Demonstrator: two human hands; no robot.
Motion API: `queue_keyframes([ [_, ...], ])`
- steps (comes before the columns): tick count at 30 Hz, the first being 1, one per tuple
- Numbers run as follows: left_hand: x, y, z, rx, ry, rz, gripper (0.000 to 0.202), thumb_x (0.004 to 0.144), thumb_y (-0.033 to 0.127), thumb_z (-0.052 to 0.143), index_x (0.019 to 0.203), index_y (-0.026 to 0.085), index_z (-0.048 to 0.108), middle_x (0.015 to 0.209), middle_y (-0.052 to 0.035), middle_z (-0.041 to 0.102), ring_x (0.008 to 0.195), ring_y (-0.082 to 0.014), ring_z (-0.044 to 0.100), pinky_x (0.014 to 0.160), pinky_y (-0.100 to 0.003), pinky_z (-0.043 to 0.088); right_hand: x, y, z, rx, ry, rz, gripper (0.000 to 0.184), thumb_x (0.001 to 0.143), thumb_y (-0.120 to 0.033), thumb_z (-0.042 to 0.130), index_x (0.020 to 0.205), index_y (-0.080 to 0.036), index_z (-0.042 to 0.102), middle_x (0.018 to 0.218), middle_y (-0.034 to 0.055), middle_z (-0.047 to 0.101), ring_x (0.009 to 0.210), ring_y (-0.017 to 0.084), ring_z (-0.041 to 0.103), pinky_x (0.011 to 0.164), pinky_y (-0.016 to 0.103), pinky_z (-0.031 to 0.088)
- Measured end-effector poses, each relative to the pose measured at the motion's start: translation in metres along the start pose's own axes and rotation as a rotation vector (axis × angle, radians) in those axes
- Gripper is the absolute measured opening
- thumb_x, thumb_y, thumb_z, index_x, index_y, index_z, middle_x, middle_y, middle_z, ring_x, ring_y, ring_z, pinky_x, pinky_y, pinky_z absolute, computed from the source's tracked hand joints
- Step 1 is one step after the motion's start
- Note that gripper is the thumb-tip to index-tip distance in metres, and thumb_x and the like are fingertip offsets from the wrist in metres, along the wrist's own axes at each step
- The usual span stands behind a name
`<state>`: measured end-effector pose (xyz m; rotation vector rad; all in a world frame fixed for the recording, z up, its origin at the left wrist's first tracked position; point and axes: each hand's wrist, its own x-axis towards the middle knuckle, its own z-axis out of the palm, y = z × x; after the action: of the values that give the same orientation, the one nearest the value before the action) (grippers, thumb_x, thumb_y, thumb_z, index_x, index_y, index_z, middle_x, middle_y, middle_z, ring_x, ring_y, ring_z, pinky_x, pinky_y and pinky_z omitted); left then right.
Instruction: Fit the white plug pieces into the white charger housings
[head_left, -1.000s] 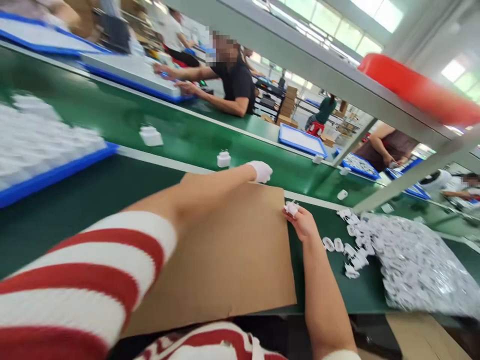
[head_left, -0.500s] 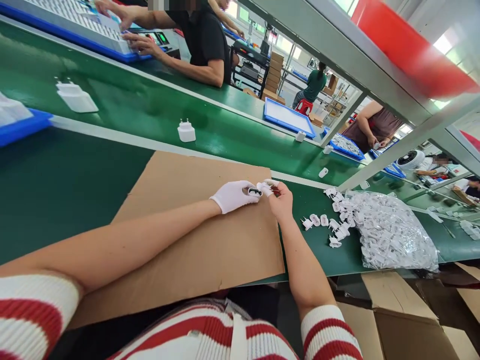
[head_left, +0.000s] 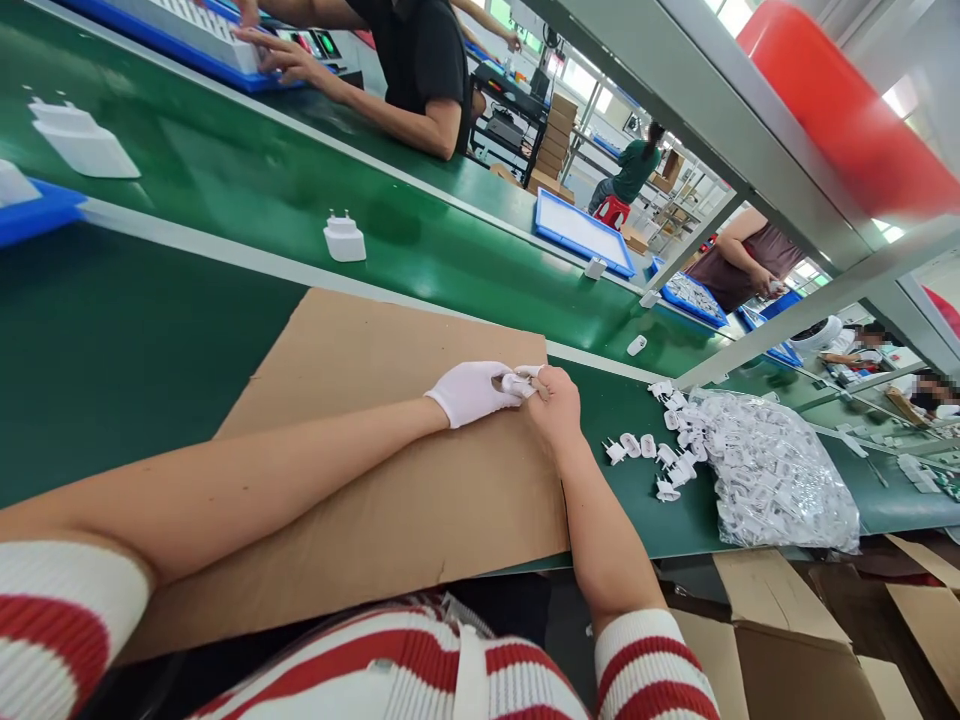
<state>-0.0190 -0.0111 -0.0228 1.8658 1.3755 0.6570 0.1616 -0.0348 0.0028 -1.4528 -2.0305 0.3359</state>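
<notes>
In a white glove, my left hand (head_left: 471, 393) is closed around a small white charger housing, mostly hidden by the fingers. My right hand (head_left: 557, 405), with white coverings on some fingertips, pinches a white plug cap (head_left: 516, 385) against the housing's open end. Whether the two parts are joined, I cannot tell. Both hands are over the right part of a brown cardboard sheet (head_left: 360, 470). To their right, several loose white plug caps (head_left: 666, 455) with pins lie on the green bench, beside a clear plastic bag (head_left: 780, 470) full of similar pieces.
Beyond the bench runs a green conveyor (head_left: 247, 210) carrying white chargers (head_left: 345, 238). A blue tray (head_left: 45, 212) stands at the left edge. Across the belt a person in black (head_left: 420, 80) works at a tray. A metal frame post (head_left: 795, 300) rises at right; open cardboard boxes (head_left: 795, 650) sit below.
My right hand has moved slightly left, bringing the plug cap onto the housing's open end, which showed dark inside before. Chargers on the belt have shifted left.
</notes>
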Motion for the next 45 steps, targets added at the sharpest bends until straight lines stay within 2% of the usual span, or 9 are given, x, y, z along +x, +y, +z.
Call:
queue_keyframes([
  [6, -0.004, 0.0, 0.003, 0.196, 0.017, 0.057, 0.044, 0.092, 0.058, 0.066, 0.128, 0.034, 0.077, 0.108, -0.0035, 0.08, 0.102, -0.029, 0.075, 0.093, -0.037, 0.055, 0.002, -0.001, -0.001, -0.107, -0.007, 0.006, 0.019, 0.081, -0.009, 0.06, 0.079, -0.025, 0.069, 0.091, 0.0037, 0.074, 0.094, 0.024, 0.065, 0.081, 0.032, 0.052],
  [12, -0.001, 0.007, -0.009, 0.342, -0.016, 0.132, 0.041, 0.094, 0.061, 0.062, 0.108, 0.027, 0.081, 0.111, -0.0087, 0.079, 0.106, -0.0332, 0.074, 0.091, -0.04, 0.054, 0.0, 0.0, 0.006, 0.234, 0.052, 0.159, 0.016, 0.083, -0.025, 0.069, 0.096, -0.026, 0.079, 0.102, 0.0038, 0.081, 0.103, 0.025, 0.073, 0.096, 0.038, 0.058],
  [17, 0.042, 0.004, -0.033, 0.142, -0.233, 0.019, 0.035, 0.074, 0.059, 0.079, 0.079, 0.025, 0.077, 0.075, -0.003, 0.075, 0.076, -0.025, 0.071, 0.072, -0.032, 0.054, -0.006, 0.016, 0.025, 0.51, 0.169, 0.231, 0.065, 0.079, -0.045, 0.081, 0.138, -0.021, 0.071, 0.14, 0.0141, 0.073, 0.127, 0.03, 0.07, 0.113, 0.045, 0.056],
  [20, 0.085, -0.001, -0.057, 0.139, 0.015, -0.183, 0.03, 0.073, 0.051, 0.08, 0.078, 0.022, 0.078, 0.078, -0.0065, 0.076, 0.084, -0.0274, 0.073, 0.078, -0.032, 0.054, -0.006, 0.029, 0.036, 0.521, 0.127, 0.225, 0.074, 0.081, -0.048, 0.079, 0.148, -0.02, 0.063, 0.145, 0.016, 0.07, 0.124, 0.029, 0.072, 0.113, 0.047, 0.057],
  [24, 0.128, -0.014, -0.101, 0.159, 0.285, -0.334, 0.035, 0.091, 0.049, 0.065, 0.093, 0.018, 0.081, 0.106, -0.0171, 0.079, 0.107, -0.0345, 0.075, 0.089, -0.036, 0.053, -0.003, 0.041, 0.045, 0.376, 0.054, 0.164, 0.055, 0.083, -0.044, 0.077, 0.134, -0.024, 0.073, 0.134, 0.0115, 0.075, 0.123, 0.031, 0.072, 0.116, 0.05, 0.055],
  [31, 0.126, -0.046, -0.136, 0.154, 0.54, -0.537, 0.035, 0.087, 0.042, 0.076, 0.106, 0.012, 0.074, 0.121, -0.0253, 0.074, 0.119, -0.0389, 0.07, 0.091, -0.039, 0.054, -0.003, 0.044, 0.046, 0.297, 0.059, 0.089, 0.043, 0.083, -0.032, 0.073, 0.125, -0.026, 0.08, 0.131, 0.0089, 0.079, 0.126, 0.033, 0.072, 0.117, 0.052, 0.054],
  [37, 0.087, -0.023, -0.098, 0.174, 0.734, -0.299, 0.063, 0.09, 0.031, 0.078, 0.145, 0.009, 0.058, 0.164, -0.0272, 0.046, 0.155, -0.0438, 0.041, 0.123, -0.053, 0.041, -0.001, 0.043, 0.048, 0.394, 0.072, 0.113, 0.043, 0.084, -0.039, 0.07, 0.123, -0.025, 0.082, 0.127, 0.0099, 0.08, 0.123, 0.033, 0.074, 0.116, 0.052, 0.055],
  [41, 0.057, -0.004, -0.034, 0.055, 0.456, -0.059, 0.044, 0.084, 0.032, 0.083, 0.124, 0.014, 0.076, 0.132, -0.0137, 0.076, 0.127, -0.0296, 0.069, 0.115, -0.036, 0.053, -0.001, 0.042, 0.047, 0.53, 0.107, 0.207, 0.047, 0.087, -0.048, 0.063, 0.123, -0.024, 0.083, 0.128, 0.0095, 0.082, 0.127, 0.034, 0.073, 0.118, 0.052, 0.053],
  [45, 0.033, -0.005, 0.018, -0.177, 0.212, 0.09, 0.044, 0.086, 0.042, 0.078, 0.123, 0.019, 0.08, 0.12, -0.0093, 0.081, 0.107, -0.0255, 0.077, 0.1, -0.036, 0.062, -0.004, 0.039, 0.04, 0.568, 0.151, 0.264, 0.051, 0.086, -0.05, 0.062, 0.122, -0.021, 0.082, 0.121, 0.0093, 0.083, 0.118, 0.035, 0.075, 0.109, 0.048, 0.057],
])
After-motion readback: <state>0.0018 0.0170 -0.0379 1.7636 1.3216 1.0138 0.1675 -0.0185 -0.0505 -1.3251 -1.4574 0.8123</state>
